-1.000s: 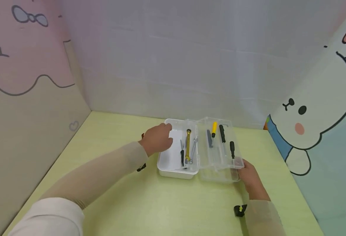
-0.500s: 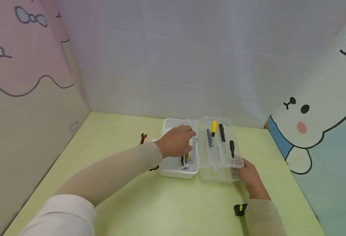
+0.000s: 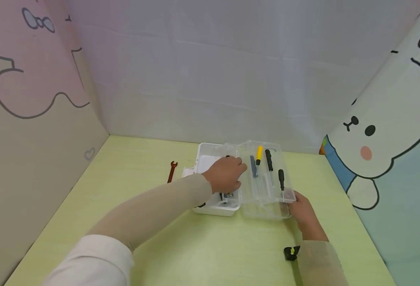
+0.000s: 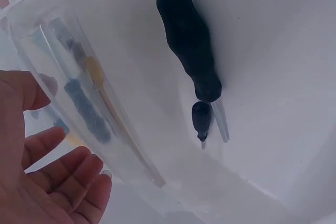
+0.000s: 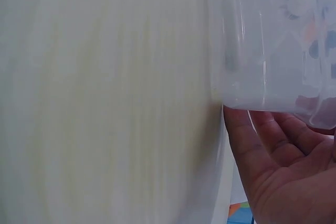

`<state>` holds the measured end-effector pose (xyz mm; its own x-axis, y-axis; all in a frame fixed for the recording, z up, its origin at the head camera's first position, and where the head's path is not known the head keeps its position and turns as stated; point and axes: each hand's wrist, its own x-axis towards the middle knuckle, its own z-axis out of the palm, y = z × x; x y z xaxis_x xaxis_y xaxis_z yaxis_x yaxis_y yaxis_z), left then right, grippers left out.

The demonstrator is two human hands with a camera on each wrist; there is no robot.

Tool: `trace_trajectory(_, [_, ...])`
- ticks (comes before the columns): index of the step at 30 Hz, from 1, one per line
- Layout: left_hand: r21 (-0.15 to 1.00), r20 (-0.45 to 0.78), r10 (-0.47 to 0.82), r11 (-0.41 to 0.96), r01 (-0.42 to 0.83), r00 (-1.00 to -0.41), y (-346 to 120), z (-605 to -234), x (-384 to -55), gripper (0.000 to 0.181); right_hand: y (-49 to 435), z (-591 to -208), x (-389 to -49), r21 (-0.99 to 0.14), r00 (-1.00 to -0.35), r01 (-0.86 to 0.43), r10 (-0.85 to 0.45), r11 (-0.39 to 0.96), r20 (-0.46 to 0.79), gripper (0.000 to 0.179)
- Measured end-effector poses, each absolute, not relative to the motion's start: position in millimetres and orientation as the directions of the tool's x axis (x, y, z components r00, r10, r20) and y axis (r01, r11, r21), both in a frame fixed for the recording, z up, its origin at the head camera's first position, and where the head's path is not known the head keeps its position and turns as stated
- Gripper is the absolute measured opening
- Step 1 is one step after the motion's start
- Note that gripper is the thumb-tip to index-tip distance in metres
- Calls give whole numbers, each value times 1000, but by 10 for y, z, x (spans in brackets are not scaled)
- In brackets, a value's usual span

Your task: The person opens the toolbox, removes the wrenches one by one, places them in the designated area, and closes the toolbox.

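On the tabletop, a white box holds dark-handled tools; the clear tray beside it holds screwdrivers. The left hand, fingers loosely apart, is over the box, possibly touching the tray; the right hand pinches the tray's corner.

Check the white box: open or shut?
Open. The head view shows its clear lid out beside the white box, right hand at the lid's outer edge; the left wrist view shows a dark-handled tool inside.
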<state>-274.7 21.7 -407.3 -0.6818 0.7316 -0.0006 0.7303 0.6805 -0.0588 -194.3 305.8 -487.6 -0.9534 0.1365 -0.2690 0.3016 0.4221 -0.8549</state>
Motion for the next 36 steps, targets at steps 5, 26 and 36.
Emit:
trace_trajectory(5, [-116, -37, 691, 714, 690, -722, 304, -4141, -2754, 37, 3045, -4857, -1933, -851, -951, 309, 140, 425, -275, 54])
trace_trajectory(26, [-23, -37, 410, 911, 411, -911, 614, -4187, -2676, 17, 3028, -4863, -1932, -852, -949, 314, 142, 418, -280, 52])
trace_trajectory(36, [3, -29, 408, 913, 408, -913, 781, -4236, -2677, 19, 3048, -4858, -1924, -847, -948, 318, 148, 426, -282, 54])
